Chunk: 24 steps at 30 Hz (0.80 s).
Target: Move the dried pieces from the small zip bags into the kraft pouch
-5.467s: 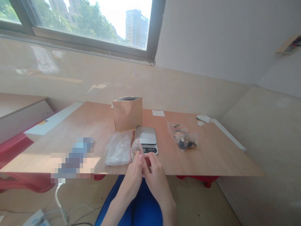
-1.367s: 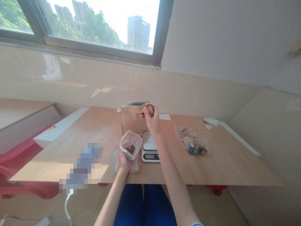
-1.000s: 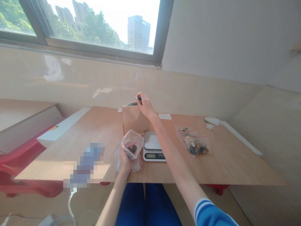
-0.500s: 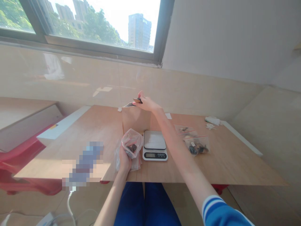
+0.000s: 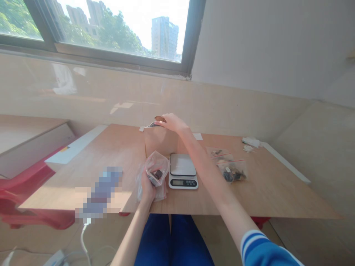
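My left hand is closed around a clear zip bag, whose mouth gapes upward. A few dark pieces lie inside it. Beyond the bag stands a brown cardboard box with its top open. Over that opening, my right hand pinches a small brown flat piece; its exact kind is unclear. Just right of the zip bag sits a white kitchen scale with a bare platform. More flat plastic bags lie under my left hand.
Filled zip bags lie on the wooden table to the right. Crumpled white wrappers are at the back right. A blurred-out device with a white cable lies at the left, near a red chair.
My right hand has lowered slightly at the box opening, and the piece in its fingers has turned, showing a browner face. My left hand and the zip bag stay nearly in place.
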### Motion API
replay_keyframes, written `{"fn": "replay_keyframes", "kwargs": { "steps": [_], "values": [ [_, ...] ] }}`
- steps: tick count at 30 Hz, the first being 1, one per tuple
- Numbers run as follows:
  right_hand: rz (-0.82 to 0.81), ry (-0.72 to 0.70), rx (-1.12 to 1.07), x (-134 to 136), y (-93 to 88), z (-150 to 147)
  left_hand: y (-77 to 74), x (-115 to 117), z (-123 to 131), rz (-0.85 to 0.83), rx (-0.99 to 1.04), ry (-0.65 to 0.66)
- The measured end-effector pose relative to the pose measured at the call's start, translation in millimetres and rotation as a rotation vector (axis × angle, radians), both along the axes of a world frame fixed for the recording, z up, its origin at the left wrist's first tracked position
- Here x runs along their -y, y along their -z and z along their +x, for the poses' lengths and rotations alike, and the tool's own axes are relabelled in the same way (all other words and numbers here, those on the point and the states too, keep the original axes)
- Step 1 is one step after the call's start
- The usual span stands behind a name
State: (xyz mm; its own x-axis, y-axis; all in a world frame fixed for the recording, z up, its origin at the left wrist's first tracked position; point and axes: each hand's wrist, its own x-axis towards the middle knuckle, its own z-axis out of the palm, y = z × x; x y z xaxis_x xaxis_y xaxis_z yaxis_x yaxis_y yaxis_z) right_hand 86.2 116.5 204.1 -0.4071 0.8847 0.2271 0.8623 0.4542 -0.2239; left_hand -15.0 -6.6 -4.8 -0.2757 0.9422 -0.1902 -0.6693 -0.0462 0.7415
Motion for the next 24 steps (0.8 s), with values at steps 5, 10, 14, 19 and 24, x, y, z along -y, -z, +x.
{"fn": "replay_keyframes", "kwargs": {
  "steps": [5,10,14,19,24],
  "values": [
    [0.047,0.054,-0.191,6.3,8.0,-2.0,-2.1,-0.6,1.1,0.007,-0.014,-0.01],
    [0.127,-0.097,-0.188,12.0,11.4,3.8,-5.2,0.9,1.2,0.02,0.001,-0.001],
    [0.065,-0.203,-0.148,14.2,15.4,7.9,-9.1,2.5,1.0,-0.017,0.001,-0.001],
    [0.082,-0.252,-0.331,22.2,21.9,11.5,-9.7,2.9,0.4,-0.031,0.038,0.001],
    [0.044,-0.265,-0.599,68.1,26.7,11.7,-7.1,4.3,1.2,0.031,0.043,0.0]
  ]
}}
